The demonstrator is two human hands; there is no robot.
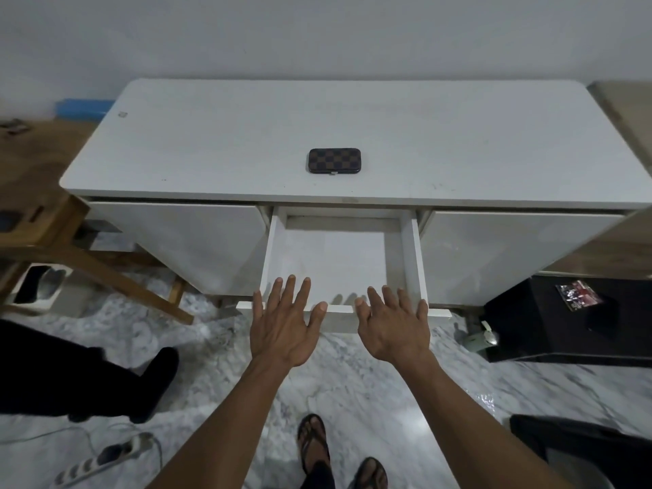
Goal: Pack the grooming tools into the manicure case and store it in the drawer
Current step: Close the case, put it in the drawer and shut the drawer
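Observation:
A small manicure case [334, 160] with a brown checked cover lies shut on top of the white cabinet [211, 142], near the middle of its front edge. Below it the middle drawer [271, 248] is pulled out, and nothing shows inside it. My left hand [285, 322] and my right hand [393, 326] hover side by side over the drawer's front panel, palms down, fingers spread, holding nothing. No loose grooming tools are in view.
A wooden stool [81, 248] stands to the left of the cabinet. A black box [564, 322] sits on the floor at the right. A power strip [102, 460] and its cable lie on the marble floor at lower left. My sandalled feet [314, 446] are below.

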